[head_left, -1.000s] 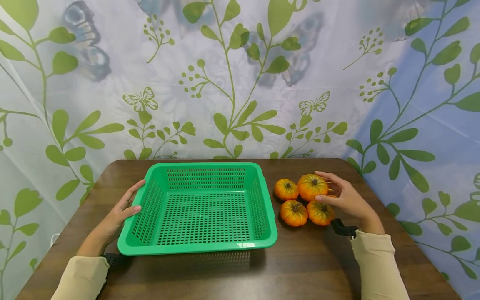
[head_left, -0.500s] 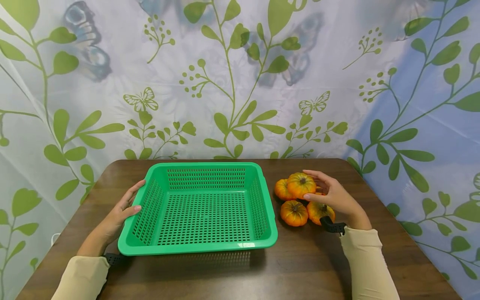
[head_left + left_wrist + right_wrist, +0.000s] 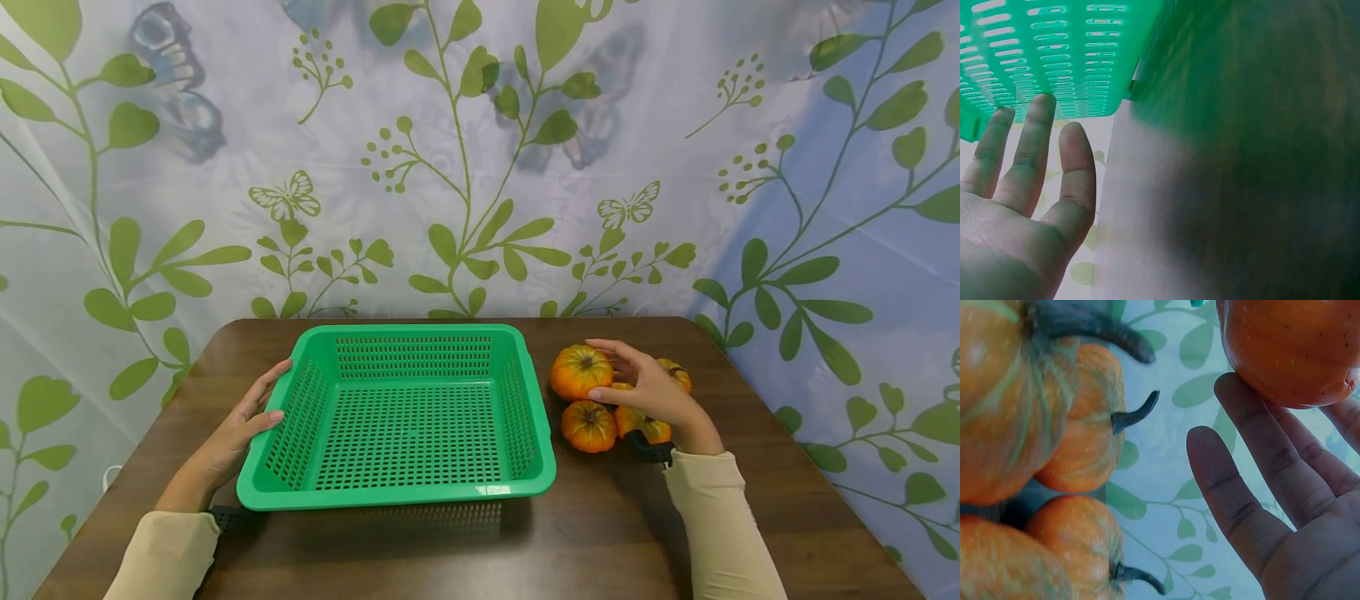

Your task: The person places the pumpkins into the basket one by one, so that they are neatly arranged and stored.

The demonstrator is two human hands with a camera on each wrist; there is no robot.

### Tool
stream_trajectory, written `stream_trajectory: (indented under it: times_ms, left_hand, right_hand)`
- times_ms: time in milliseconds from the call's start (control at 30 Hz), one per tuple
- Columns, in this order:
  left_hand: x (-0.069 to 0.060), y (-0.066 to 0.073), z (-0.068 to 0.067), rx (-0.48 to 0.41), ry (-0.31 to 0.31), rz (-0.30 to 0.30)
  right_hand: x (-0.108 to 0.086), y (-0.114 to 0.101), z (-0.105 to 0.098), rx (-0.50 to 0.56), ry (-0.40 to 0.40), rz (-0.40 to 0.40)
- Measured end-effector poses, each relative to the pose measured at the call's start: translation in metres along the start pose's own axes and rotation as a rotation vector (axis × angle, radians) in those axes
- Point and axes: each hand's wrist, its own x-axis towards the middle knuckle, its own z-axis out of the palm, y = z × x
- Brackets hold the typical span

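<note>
My right hand (image 3: 648, 387) holds a small orange pumpkin (image 3: 581, 372) between thumb and fingers, right of the basket. In the right wrist view, the held pumpkin (image 3: 1291, 350) sits at the top, against the fingertips. Close below it in the head view are another pumpkin (image 3: 588, 427) and one partly covered by the wrist strap (image 3: 645, 427). A further pumpkin (image 3: 675, 375) shows behind the hand. On the left, my left hand (image 3: 243, 425) grips the rim of a green plastic basket (image 3: 397, 497), thumb over the rim. Its fingers (image 3: 1032, 153) reach the slotted outer wall in the left wrist view.
The brown wooden table (image 3: 600, 533) carries everything. A curtain (image 3: 337, 150) with green leaves and butterflies hangs behind its far edge. Several stemmed pumpkins (image 3: 1085, 425) crowd the left of the right wrist view.
My right hand has moved left with its pumpkin, which now covers the place of the far-left pumpkin. Another pumpkin has come into sight behind the hand. The left hand and basket have stayed put.
</note>
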Motion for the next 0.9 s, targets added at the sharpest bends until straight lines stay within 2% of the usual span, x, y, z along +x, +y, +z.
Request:
stream_trajectory:
  times_ms: [467, 667, 900]
  left_hand:
    - [0.001, 0.0, -0.002, 0.005, 0.008, -0.003]
    - [0.003, 0.002, -0.001, -0.026, 0.01, 0.0]
    - [0.001, 0.0, 0.0, -0.027, 0.019, 0.004]
  right_hand:
    - [0.009, -0.013, 0.012, -0.028, -0.048, 0.02]
    - [0.013, -0.024, 0.017, -0.064, -0.06, -0.012]
    - [0.02, -0.033, 0.021, -0.055, -0.087, -0.037]
